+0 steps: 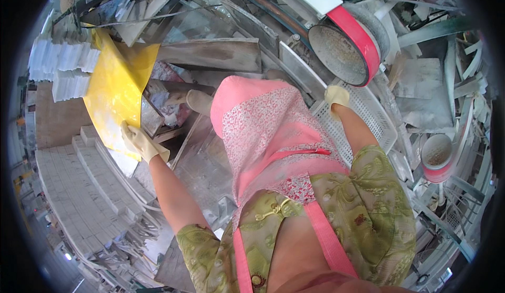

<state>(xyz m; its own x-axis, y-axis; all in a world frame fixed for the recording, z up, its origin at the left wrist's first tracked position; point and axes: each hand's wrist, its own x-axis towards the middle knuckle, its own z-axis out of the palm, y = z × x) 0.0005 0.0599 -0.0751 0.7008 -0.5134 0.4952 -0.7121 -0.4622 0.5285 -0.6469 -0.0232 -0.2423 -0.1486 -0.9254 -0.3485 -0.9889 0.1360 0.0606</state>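
Pink apron (263, 135) over green patterned sleeves, closest to view. Left hand (138, 141), gloved, grip clenched on the lower edge of a yellow sheet (115, 90), glossy, curved, lifted above stacked white tiles (79, 198); not yet set down. Right hand (336, 97), gloved, rests on a white basket (368, 119); grip indeterminate.
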